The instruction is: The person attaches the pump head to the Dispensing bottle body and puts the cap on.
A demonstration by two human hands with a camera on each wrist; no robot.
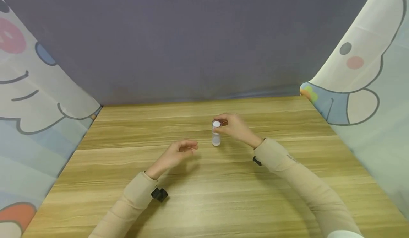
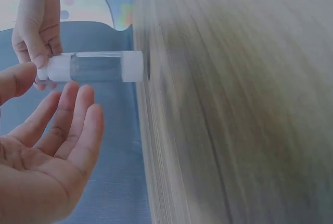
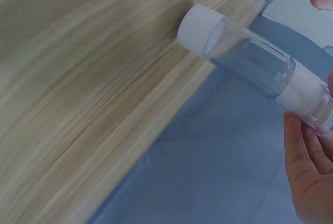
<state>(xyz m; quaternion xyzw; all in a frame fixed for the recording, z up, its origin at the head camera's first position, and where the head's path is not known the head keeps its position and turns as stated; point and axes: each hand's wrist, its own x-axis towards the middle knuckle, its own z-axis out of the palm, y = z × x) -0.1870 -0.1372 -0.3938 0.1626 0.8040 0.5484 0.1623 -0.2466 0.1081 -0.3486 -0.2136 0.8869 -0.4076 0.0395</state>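
A clear cylindrical pump bottle (image 1: 216, 138) with a white base and white collar is upright in the middle of the table, its base right at the wood. My right hand (image 1: 235, 127) pinches its top between thumb and fingers, around the clear cap (image 3: 327, 119) over the white pump part. The transparent body (image 2: 98, 67) shows no label. To the left of the bottle, my left hand (image 1: 175, 154) is held above the table with fingers relaxed and apart. In the left wrist view its palm and fingers (image 2: 83, 140) face the bottle, holding nothing.
The wood-grain table (image 1: 204, 195) reaches back to a plain grey-blue curtain (image 1: 198, 46). Cartoon-printed cloth hangs on the left (image 1: 41, 88) and right (image 1: 367, 74). Small black devices sit at the left wrist (image 1: 159, 194) and right wrist (image 1: 257, 161).
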